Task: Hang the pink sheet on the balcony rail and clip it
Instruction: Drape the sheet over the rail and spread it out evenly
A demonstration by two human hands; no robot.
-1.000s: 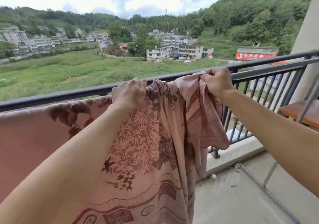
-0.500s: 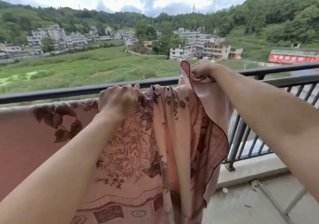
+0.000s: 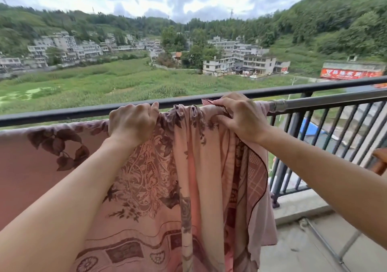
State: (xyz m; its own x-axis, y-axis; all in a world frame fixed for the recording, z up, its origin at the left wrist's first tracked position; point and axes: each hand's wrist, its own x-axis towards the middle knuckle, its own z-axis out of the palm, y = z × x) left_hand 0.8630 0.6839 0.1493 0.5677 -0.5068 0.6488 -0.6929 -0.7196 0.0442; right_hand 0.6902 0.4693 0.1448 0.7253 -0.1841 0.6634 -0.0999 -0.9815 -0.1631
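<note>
Now the pink sheet (image 3: 159, 179) hangs over a metal bar (image 3: 326, 102) that runs just under the dark balcony rail (image 3: 62, 115), and it fills the lower left and the centre of the frame. Its left part lies flat, but near the middle the cloth is gathered in folds. I close my left hand (image 3: 133, 123) on the top edge, so the flat part does not slip. My right hand (image 3: 240, 116) pinches the bunched corner at the bar, I think to pull it toward the free bar on the right side. No clip is visible, so clipping is not yet done.
</note>
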